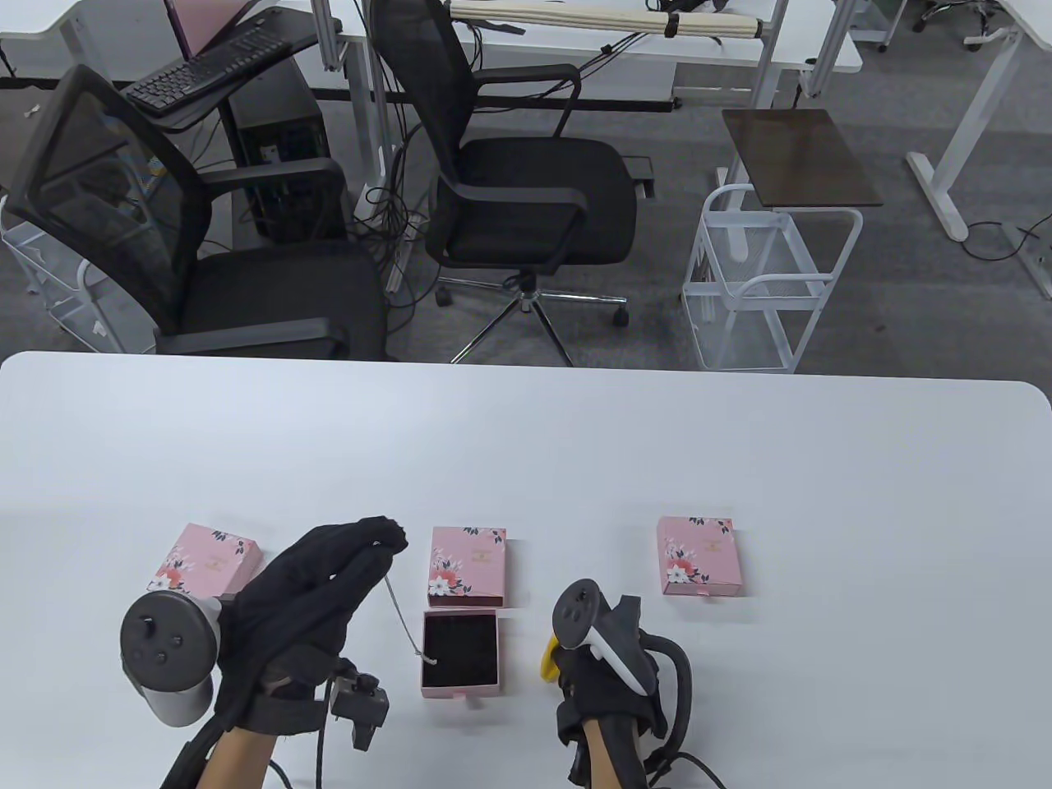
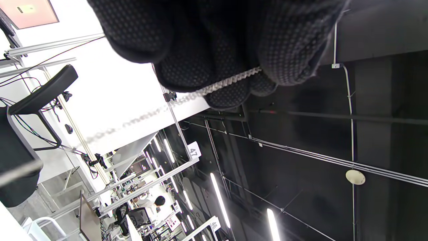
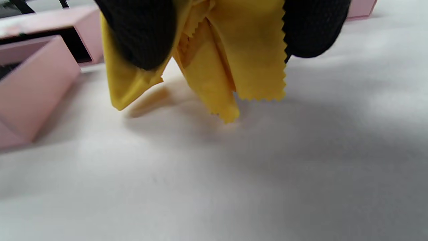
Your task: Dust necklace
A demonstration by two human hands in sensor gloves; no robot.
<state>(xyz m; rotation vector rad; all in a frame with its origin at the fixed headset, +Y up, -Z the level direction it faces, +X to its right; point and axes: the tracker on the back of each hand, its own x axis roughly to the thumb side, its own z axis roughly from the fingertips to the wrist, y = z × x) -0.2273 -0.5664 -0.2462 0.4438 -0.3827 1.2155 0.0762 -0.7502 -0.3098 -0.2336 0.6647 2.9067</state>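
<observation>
- The far half of the white counter [image 1: 526, 436] lies bare from edge to edge, open to hands.
- Three pink floral cardboard boxes stand in a row near the front: one on the left [image 1: 205, 561], one in the middle [image 1: 467, 567], one on the right [image 1: 700, 555].
- An open pink tray with black lining [image 1: 460, 655] sits touching the middle box's near side.
- A wide bare lane runs between the middle and right boxes.
- The thin silver chain necklace [image 1: 403, 612] hangs slanted just left of the tray, crossing the gap beside it.
- Right of the right box, the counter is bare.
</observation>
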